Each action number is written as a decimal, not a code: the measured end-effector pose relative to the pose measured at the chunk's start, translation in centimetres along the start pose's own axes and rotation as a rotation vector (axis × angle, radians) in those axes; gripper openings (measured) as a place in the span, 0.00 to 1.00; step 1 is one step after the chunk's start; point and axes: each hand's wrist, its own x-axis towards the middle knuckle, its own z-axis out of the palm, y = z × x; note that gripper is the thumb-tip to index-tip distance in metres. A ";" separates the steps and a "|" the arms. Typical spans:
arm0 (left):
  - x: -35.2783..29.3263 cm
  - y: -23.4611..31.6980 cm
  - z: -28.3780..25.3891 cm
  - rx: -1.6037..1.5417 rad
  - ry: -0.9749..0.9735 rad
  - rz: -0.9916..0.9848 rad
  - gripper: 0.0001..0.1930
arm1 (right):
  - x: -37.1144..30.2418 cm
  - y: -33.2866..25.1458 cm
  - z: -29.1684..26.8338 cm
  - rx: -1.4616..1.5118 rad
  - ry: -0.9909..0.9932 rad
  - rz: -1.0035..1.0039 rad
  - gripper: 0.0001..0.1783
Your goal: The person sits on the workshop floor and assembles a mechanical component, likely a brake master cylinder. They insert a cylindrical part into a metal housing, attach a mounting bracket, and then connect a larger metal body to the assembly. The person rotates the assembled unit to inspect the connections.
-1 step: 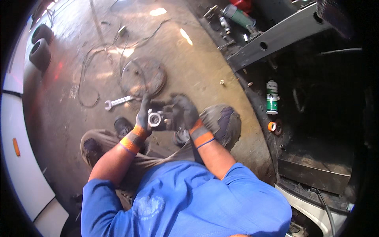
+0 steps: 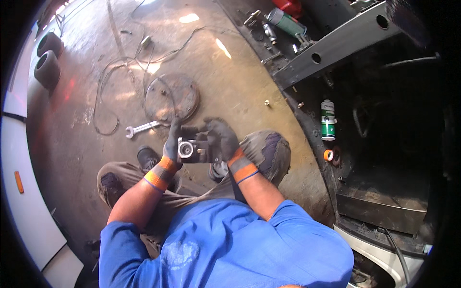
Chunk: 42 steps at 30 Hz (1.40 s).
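Observation:
Between my gloved hands, above the floor and in front of my bent knees, is a metal part (image 2: 198, 150) with a dark blocky body and a bright round opening on its left end. My left hand (image 2: 172, 143) grips its left side, fingers pointing away from me. Around its right side my right hand (image 2: 224, 136) is curled, its fingertips partly lost against the dark body. Just beyond the left hand lies a wrench (image 2: 141, 128), its far end by a rusty round disc (image 2: 172, 98) on the floor.
A thin cable (image 2: 100, 91) loops across the concrete. Two dark cylinders (image 2: 47, 65) stand at the far left by a white panel (image 2: 29, 192). On the right are a green-and-white can (image 2: 328, 120), an orange roll (image 2: 328, 155) and a grey metal beam (image 2: 336, 45). Loose fittings (image 2: 270, 33) lie beyond.
The view has shifted slightly. My right hand looks less blurred, and both hands stay at the metal part in nearly the same place.

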 end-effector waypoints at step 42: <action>1.0 -0.6 -0.6 0.073 0.007 0.020 0.38 | -0.5 -0.5 0.2 -0.059 0.025 0.032 0.16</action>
